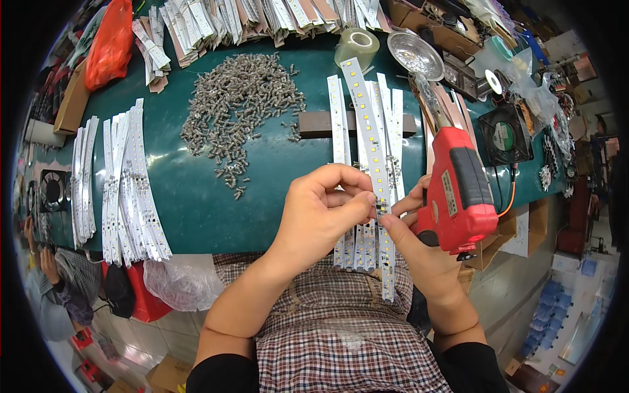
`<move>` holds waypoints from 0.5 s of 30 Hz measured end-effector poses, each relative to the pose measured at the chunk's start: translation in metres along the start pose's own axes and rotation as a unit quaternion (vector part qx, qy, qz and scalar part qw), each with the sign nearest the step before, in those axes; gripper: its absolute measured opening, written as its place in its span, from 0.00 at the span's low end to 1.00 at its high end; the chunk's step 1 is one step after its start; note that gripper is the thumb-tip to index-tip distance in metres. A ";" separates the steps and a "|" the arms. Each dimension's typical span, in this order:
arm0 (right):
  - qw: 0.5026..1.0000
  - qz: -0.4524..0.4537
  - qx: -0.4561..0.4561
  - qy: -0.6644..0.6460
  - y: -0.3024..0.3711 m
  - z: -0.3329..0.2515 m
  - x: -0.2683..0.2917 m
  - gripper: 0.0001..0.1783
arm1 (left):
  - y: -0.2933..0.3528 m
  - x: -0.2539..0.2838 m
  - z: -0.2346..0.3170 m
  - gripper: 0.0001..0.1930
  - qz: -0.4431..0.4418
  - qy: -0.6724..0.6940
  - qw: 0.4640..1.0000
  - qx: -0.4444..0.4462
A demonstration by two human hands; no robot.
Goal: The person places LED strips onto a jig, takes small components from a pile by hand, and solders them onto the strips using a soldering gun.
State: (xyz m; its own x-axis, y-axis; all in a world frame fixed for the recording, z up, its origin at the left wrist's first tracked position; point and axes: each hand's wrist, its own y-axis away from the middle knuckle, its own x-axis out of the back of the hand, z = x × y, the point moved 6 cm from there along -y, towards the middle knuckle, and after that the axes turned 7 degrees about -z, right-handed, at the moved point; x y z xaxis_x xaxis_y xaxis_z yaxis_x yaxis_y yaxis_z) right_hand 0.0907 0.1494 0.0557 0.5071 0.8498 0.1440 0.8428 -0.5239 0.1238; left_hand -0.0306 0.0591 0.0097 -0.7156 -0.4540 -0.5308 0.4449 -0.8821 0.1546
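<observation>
A white LED strip [364, 111] with yellow LEDs slants upright before me, raised over other strips. My left hand [321, 206] is closed at its left edge, thumb and forefinger pinched near a small dark component [379, 205]; what they hold is too small to make out. My right hand [419, 245] is closed on the strip's right edge. A red and black soldering gun [460, 190] lies over this hand, tip toward the far side; whether the other fingers grip it is hidden. More LED strips [338, 124] lie beneath, across a dark bar [314, 124].
Small metallic components [239, 98] form a pile on the green table [196, 216]. Bundled LED strips lie left [128, 190] and at the back [249, 19]. A tape roll [358, 46], round metal dish [414, 56] and black fan [505, 134] stand to the right. A person's hand [49, 265] shows far left.
</observation>
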 end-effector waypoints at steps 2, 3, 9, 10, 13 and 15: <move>1.000 0.013 -0.001 -0.023 0.000 -0.001 0.000 0.31 | 0.000 0.005 0.001 0.06 0.022 -0.029 0.999 0.008; 1.000 0.023 -0.012 -0.002 0.002 -0.003 0.002 0.31 | 0.000 0.011 0.004 0.06 0.032 -0.046 0.998 0.005; 0.989 0.142 0.012 0.046 0.023 -0.016 0.024 0.26 | -0.003 0.067 0.026 0.07 0.117 -0.200 0.973 0.013; 0.989 0.140 0.010 0.046 0.027 -0.014 0.025 0.26 | -0.005 0.075 0.024 0.08 0.124 -0.245 0.961 0.026; 0.993 0.093 -0.013 0.075 0.038 -0.014 0.027 0.21 | -0.010 0.087 0.012 0.10 0.135 -0.321 0.937 0.037; 0.997 0.066 -0.010 0.039 0.046 -0.013 0.025 0.22 | -0.012 0.086 0.010 0.10 0.123 -0.383 0.915 0.028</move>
State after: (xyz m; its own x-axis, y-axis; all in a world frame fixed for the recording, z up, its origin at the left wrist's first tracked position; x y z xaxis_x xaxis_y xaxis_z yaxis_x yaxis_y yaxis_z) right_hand 0.1396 0.1463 0.0777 0.5963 0.7671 0.2367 0.7661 -0.6319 0.1175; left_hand -0.1031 0.0296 -0.0298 -0.7752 -0.5748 0.2621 0.6296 -0.7372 0.2452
